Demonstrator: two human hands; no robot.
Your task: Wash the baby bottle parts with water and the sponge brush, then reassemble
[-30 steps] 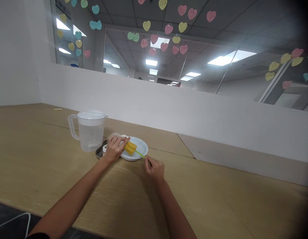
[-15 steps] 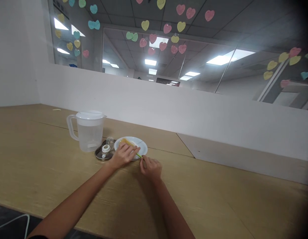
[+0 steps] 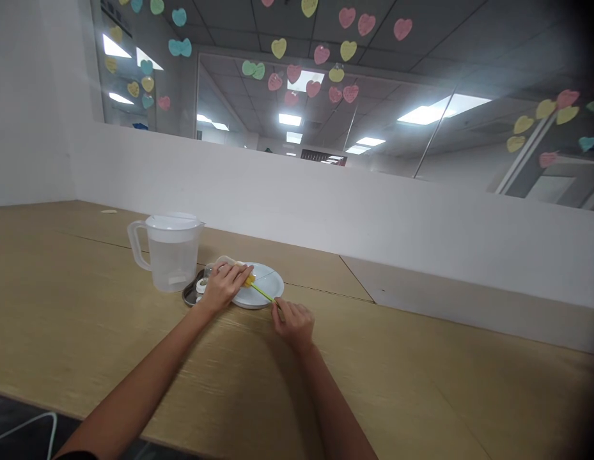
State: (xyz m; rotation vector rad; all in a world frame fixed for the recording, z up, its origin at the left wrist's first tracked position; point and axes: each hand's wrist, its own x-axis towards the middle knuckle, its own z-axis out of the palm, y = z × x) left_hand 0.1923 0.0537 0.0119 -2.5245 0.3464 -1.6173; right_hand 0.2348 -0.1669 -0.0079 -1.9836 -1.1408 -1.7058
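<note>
My right hand [image 3: 294,324] is closed in a pinch on the end of a thin green-handled bottle brush [image 3: 262,292], over the plate's near right rim. The brush's yellow head [image 3: 249,280] lies beside the fingers of my left hand [image 3: 224,286]. That hand is wrapped around a pale, see-through bottle [image 3: 226,260], mostly hidden by the fingers. Below the brush sits a white plate [image 3: 272,276]. Partly covered by my left hand, a dark metal tray [image 3: 188,295] holds a white ring [image 3: 201,285] and a clear cap-like piece [image 3: 208,271].
A clear plastic pitcher [image 3: 174,259] with a white lid stands left of the tray, handle to the left. The wooden table [image 3: 397,383] runs to a low white wall [image 3: 277,198] with a window above. A small flat piece [image 3: 109,211] lies at the far left.
My left hand has moved left with the bottle, off the plate and over the tray. More of the green handle and the yellow brush head now show. My right hand has hardly moved.
</note>
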